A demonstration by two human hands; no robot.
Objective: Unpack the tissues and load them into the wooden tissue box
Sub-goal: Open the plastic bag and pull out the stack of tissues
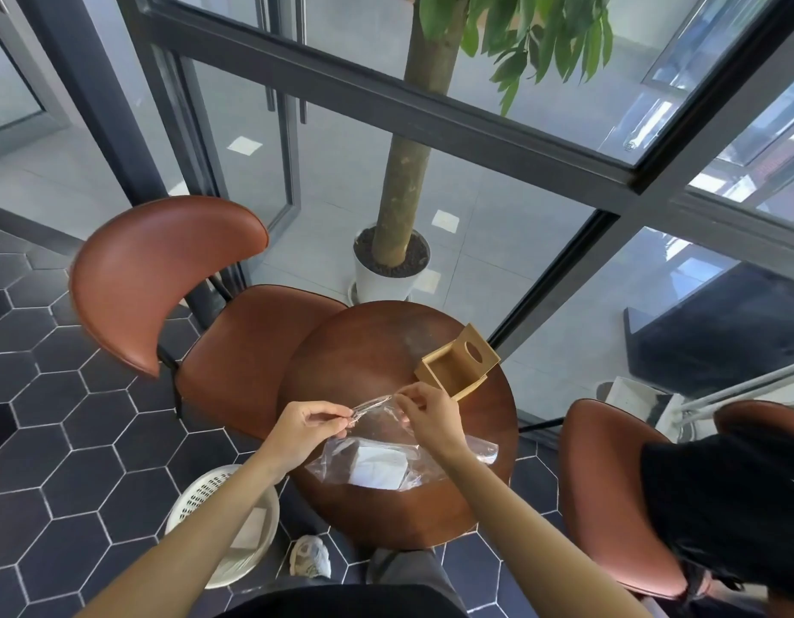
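Observation:
A clear plastic bag [381, 443] lies on the round wooden table [368, 350], with a white stack of tissues [379, 468] inside it. My left hand [308, 428] and my right hand [430, 417] each pinch the bag's upper edge, holding it stretched between them above the table. The wooden tissue box [453, 365] stands open at the table's far right edge, its lid with a round hole tipped up behind it. The box looks empty inside.
A brown leather chair [172, 296] stands to the left of the table and another [609, 497] to the right. A white perforated basket [228, 524] sits on the floor at lower left. A potted tree [390, 269] stands behind the table. A person in black sits at right.

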